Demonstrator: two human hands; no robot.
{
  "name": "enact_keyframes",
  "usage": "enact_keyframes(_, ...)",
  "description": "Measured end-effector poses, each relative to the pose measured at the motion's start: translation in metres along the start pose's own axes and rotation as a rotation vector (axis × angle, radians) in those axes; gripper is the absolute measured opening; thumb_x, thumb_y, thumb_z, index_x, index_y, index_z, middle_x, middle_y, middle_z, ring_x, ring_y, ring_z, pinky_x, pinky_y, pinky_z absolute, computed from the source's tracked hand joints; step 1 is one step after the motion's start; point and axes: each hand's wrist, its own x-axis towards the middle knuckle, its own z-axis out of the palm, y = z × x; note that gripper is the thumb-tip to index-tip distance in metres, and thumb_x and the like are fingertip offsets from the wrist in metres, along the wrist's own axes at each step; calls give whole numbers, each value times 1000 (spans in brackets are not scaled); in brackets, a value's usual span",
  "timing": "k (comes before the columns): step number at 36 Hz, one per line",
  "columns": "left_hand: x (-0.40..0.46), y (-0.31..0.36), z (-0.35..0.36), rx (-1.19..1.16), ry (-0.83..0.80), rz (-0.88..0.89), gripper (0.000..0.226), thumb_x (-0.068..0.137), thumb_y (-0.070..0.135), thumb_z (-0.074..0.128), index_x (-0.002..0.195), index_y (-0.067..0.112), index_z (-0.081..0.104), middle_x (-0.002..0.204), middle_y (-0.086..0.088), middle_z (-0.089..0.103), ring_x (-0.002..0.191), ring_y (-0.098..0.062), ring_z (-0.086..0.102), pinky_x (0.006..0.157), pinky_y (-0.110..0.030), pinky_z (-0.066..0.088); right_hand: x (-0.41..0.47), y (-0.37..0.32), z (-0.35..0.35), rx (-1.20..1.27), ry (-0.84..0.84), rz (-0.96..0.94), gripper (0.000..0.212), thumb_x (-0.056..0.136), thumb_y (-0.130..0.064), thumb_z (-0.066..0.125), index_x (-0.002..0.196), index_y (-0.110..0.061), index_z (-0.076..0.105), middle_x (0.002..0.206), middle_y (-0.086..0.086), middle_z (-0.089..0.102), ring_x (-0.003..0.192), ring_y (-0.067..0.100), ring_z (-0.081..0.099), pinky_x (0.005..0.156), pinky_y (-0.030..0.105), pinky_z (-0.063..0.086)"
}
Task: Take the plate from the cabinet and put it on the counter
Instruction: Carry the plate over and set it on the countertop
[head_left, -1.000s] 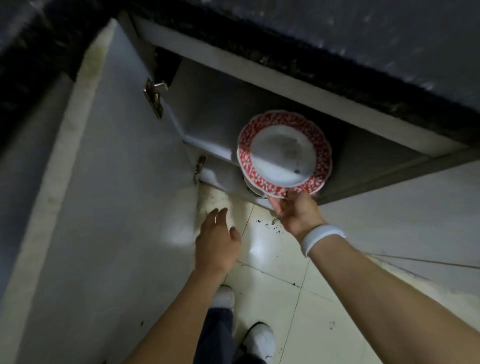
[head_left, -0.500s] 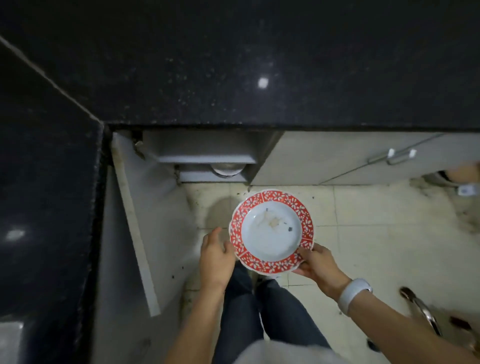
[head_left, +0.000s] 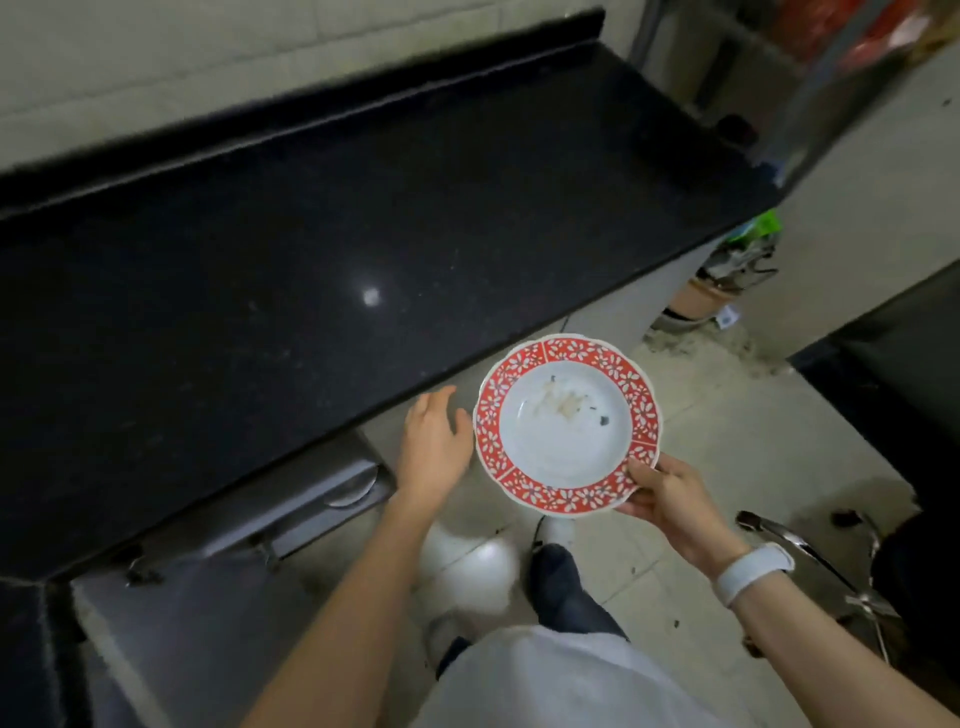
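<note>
While pinched at its near-right rim by the right hand (head_left: 670, 501), thumb on top of the red band and fingers curled beneath, plate (head_left: 567, 425) held roughly level in the air, face up, over the tiled floor (head_left: 727, 447). Not on the counter (head_left: 322, 260): just off the counter's front edge, toward that edge's right end, with a gap between the plate's far rim and the dark stone. White well ringed by a red border with white flower shapes; a few crumbs and dark specks lying in the well, nothing else in it.

Left hand (head_left: 434, 447) open and holding nothing, palm down, fingers loosely spread and reaching to the counter's front edge; whether fingertips actually touch the edge cannot be told. Thumb side just beside the plate's left rim, apart from it by a narrow gap.

White band (head_left: 753, 571) around the right wrist. Below the counter's front edge, at left, cabinet (head_left: 291, 499) standing open, with the curved edge of something pale and round showing inside on the shelf; too little visible to name it. Counter top bare and black, one bright light reflection near its middle. Dark shoe (head_left: 556, 571) on the floor under the plate.
</note>
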Motion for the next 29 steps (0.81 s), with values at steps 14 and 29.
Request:
enact_keyframes(14, 161, 197, 91, 167, -75, 221, 42, 92, 18, 43, 134, 11, 42, 142, -12, 44, 129, -29, 42, 107, -44, 38, 131, -136, -142, 239, 71, -88, 20, 90, -2, 43, 87, -11, 60, 57, -5, 74, 54, 10, 70, 49, 23, 57)
enact_keyframes(29, 319, 299, 168, 413, -164, 158, 53, 92, 25, 44, 142, 16, 29, 151, -10, 29, 138, -31, 28, 110, -53, 31, 280, -253, -223, 365, 79, -31, 17, 89, -1, 42, 93, -7, 57, 62, 0, 74, 53, 14, 70, 52, 26, 60)
